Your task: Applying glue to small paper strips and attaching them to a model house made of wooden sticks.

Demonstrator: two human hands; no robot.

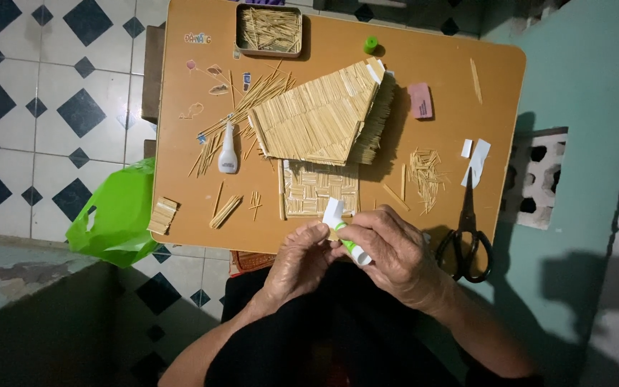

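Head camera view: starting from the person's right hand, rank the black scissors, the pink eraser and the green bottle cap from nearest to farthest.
Measured from the right hand:
1. Black-handled scissors, just to its right near the table's front edge.
2. Pink rectangular eraser, farther up the table, right of the stick-built roof.
3. Small green bottle cap, near the table's far edge, beside the metal tin of sticks.

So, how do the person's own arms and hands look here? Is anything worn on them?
Both forearms are bare up to the bottom edge of the picture; no sleeve shows on them. The left hand and the right hand wear no gloves. No ring, watch or bracelet can be seen, though the light is dim. The skin on the hands looks wrinkled, with raised veins. Dark clothing lies below the arms.
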